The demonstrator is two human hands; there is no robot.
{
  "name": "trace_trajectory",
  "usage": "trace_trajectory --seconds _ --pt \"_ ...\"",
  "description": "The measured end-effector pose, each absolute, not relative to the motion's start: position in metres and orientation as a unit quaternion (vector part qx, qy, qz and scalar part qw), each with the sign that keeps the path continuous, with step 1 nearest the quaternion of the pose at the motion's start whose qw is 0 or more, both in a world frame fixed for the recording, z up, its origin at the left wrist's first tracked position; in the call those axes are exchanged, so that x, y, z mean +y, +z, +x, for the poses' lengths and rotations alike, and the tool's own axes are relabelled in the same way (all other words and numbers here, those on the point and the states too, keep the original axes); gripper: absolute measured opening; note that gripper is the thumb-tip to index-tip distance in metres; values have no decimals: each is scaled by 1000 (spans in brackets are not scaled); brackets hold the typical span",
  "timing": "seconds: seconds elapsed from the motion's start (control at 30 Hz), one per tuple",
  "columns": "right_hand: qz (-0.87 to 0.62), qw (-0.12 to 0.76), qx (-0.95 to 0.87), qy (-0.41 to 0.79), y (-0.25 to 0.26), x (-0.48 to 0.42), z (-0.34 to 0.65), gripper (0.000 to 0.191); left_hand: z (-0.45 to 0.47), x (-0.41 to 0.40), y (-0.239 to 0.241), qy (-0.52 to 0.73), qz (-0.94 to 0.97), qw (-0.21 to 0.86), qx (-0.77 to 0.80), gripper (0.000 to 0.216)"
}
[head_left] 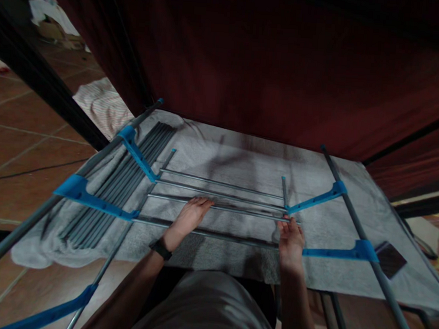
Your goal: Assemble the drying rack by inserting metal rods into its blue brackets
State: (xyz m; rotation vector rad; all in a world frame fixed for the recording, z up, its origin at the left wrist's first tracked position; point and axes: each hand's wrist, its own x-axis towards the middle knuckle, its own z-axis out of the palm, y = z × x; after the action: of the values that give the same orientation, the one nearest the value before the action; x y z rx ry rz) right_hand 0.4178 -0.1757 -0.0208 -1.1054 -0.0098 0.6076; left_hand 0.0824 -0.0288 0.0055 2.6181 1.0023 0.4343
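Note:
A thin grey metal rod [246, 212] lies across the frame of a rack made of grey tubes and blue plastic brackets. My left hand [192, 215], with a dark band on its wrist, has its fingers closed over the rod's middle. Near the rod's right end, my right hand [290, 238] pinches it from below, beside the inner end of a blue bracket [317, 198]. Further back, other crossbars [221, 191] run between the two side tubes. A thicker front bar [237, 239] passes under my left wrist and ends near my right hand.
A bundle of grey tubes [116, 187] lies left on the grey blanket [238, 158]. Long side tubes [361, 224] rise at both sides. A dark flat object [390, 259] rests at right. Dark red fabric [248, 71] hangs behind; tiled floor [25, 146] shows at left.

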Motion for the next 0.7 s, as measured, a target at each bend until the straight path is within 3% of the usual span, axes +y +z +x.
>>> trace_trajectory --seconds 0.3,0.7 --pt "-522 812 -12 259 -29 -181 425 20 83 -27 8 129 918 128 353 40" --pt "-510 812 -8 282 -18 -176 413 34 115 -38 24 128 923 180 314 31"
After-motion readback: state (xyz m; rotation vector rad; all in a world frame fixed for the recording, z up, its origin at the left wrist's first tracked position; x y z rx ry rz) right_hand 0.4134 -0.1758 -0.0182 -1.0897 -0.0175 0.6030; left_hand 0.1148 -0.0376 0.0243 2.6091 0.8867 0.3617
